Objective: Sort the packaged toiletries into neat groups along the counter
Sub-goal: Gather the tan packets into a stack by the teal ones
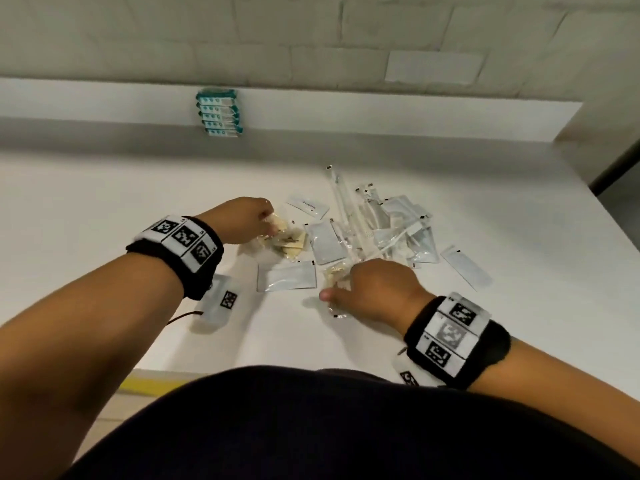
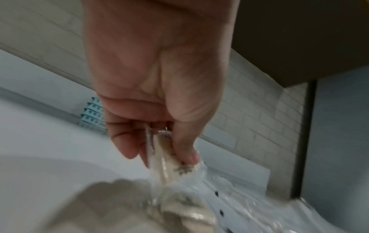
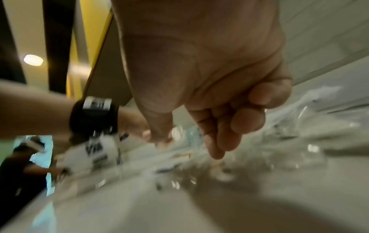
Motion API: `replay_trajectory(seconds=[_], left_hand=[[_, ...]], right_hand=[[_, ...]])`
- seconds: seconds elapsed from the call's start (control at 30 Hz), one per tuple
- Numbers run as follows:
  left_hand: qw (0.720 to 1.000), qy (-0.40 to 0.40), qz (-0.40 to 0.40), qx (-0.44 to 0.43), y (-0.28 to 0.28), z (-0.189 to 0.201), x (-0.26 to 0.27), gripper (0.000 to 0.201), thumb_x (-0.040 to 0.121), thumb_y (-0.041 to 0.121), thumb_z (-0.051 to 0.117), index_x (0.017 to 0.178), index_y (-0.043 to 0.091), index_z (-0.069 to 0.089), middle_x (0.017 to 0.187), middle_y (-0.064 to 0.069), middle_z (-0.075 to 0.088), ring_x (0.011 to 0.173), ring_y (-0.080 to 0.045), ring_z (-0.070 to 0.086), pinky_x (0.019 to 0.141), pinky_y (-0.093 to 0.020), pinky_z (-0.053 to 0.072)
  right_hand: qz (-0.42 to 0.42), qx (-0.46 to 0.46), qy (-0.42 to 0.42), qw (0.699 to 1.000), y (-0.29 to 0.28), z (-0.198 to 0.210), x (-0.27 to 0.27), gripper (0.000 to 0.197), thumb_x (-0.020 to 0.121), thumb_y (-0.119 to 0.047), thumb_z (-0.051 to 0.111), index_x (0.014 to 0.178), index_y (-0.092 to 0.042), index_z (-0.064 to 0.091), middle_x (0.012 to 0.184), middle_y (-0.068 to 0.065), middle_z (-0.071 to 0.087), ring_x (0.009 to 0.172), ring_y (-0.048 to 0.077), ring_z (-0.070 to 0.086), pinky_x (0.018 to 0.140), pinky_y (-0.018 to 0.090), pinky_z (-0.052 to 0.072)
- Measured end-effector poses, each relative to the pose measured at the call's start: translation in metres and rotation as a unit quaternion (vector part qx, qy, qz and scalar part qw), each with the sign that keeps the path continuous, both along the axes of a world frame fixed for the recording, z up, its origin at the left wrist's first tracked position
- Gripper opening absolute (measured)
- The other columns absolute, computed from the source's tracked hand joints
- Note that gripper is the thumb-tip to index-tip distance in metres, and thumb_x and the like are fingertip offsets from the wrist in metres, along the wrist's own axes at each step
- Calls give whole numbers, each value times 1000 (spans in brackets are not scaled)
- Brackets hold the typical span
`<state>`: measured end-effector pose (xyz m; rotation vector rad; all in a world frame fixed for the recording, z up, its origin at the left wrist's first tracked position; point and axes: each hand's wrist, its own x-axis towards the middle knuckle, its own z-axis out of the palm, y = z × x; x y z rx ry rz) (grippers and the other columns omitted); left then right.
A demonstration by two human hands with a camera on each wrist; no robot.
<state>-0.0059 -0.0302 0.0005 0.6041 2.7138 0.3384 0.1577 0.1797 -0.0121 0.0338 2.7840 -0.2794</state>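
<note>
- Done: one neat stack of teal-and-white packets (image 1: 219,113) stands at the far wall.
- Left: a jumbled heap of clear plastic sachets (image 1: 367,230) mid-bench.
- Left hand (image 1: 242,220) pinches a cream-coloured wrapped sachet (image 2: 171,159); right hand (image 1: 377,289) curled, contents unclear.

Pale brick wall (image 1: 311,36), yellow floor strip (image 1: 145,384)

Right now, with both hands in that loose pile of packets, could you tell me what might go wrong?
1. The left hand pinches one clear-wrapped beige packet whose neighbours overlap it; lifting may drag them along.
2. The right hand reaches into slippery clear wrappers; a blind grab may scatter long thin packets.
3. A long packet lies apart toward the counter's right edge and may be knocked off.
</note>
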Motion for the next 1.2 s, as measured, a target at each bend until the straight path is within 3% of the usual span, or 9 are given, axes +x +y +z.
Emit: replay_trajectory(seconds=[0.13,0.23,0.4,0.47,0.6,0.77,0.83,1.0,1.2], left_hand=[[999,-18,-28,29,-3,15,-5,25,87,33,66,78,14,52,78,0,52,75,-20,46,61,-28,33],[995,-44,-95,-2,9,12,-9,27,82,40,70,88,15,64,93,0,57,86,-20,53,77,-32,43],[985,-24,-149,-83,34,-8,-4,29,80,38,69,70,24,46,85,-1,57,75,-20,50,62,-29,36],[990,-19,-131,-42,35,-14,-5,25,78,34,72,86,23,51,96,-1,62,80,-19,55,64,-29,40],[990,-85,-64,88,27,-3,-11,46,82,33,72,122,28,49,97,8,66,89,-11,59,77,-28,43],[975,-67,-177,-114,28,-6,-6,64,83,48,66,138,24,45,135,-1,51,120,-23,50,98,-33,41],[972,-52,-181,-138,28,-14,-3,74,73,52,73,136,28,43,131,-2,43,118,-26,47,96,-38,43],[980,-46,-158,-111,21,-17,-3,50,77,48,71,112,20,51,112,-1,49,95,-21,52,76,-31,42],[988,-57,-115,-81,12,-17,-2,35,81,43,65,96,20,43,97,2,50,87,-19,49,69,-29,36]], right_hand=[[-45,13,-23,999,-5,6,-10,55,77,-68,58,109,-23,59,104,-6,66,95,17,63,68,30,45],[-82,30,-62,994,3,7,-24,34,77,-44,63,99,-17,63,92,-3,66,83,16,63,61,27,45],[-101,12,-94,990,14,11,-31,21,80,-15,66,91,-14,49,89,0,56,74,16,51,50,24,33],[-127,-30,-80,988,21,18,-30,19,81,-15,70,89,-15,52,90,0,57,70,13,51,54,24,35],[-160,-72,-73,982,24,22,-29,43,81,-22,74,119,-19,56,111,0,58,93,18,54,76,27,43],[-171,-31,-77,982,7,7,-37,57,76,-36,76,123,-17,49,117,2,60,102,21,58,82,31,47],[-172,-4,-86,981,0,6,-42,54,75,-37,76,118,-14,53,108,2,60,96,21,57,75,29,46],[-194,-29,-105,975,-4,6,-46,31,66,-28,74,71,-16,46,72,-1,54,59,13,50,50,23,37],[-164,-43,-88,982,-11,6,-38,50,79,-17,64,124,-10,43,105,5,59,86,19,54,64,27,43]])
